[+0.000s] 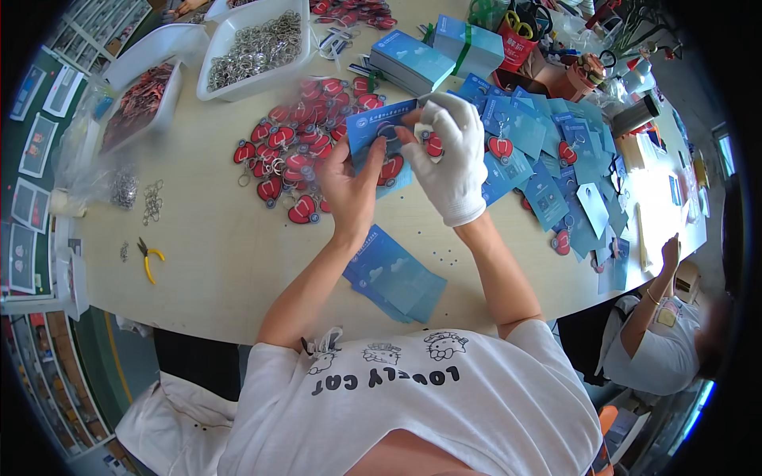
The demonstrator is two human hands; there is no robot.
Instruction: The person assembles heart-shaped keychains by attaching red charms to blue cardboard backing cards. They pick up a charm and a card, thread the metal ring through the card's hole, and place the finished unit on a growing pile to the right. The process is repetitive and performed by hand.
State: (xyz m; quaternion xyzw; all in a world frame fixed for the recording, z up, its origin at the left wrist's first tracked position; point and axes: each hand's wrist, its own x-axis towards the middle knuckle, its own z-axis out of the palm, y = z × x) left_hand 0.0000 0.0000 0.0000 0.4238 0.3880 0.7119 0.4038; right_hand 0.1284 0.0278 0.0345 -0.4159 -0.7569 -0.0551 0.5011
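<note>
My bare left hand [351, 186] grips a blue card [369, 121] above the table, its thumb on the front near a metal ring. A red heart-shaped keychain [391, 169] hangs at the card's lower part. My right hand [452, 155], in a white glove with bare thumb and index fingertips, pinches at the card's upper right edge beside the ring. Its fingertips partly hide what they touch. Behind my left hand spreads a heap of red keychains [278, 136]. Below both hands lies a small fanned pile of blue cards [401, 278].
A white bin [205, 75] holds metal rings; another container [163, 119] holds reddish pieces. Yellow-handled pliers [148, 258] lie at left. Banded card stacks [413, 59] stand at the back. Cards with keychains [548, 194] cover the right side. Another person [663, 333] sits at far right.
</note>
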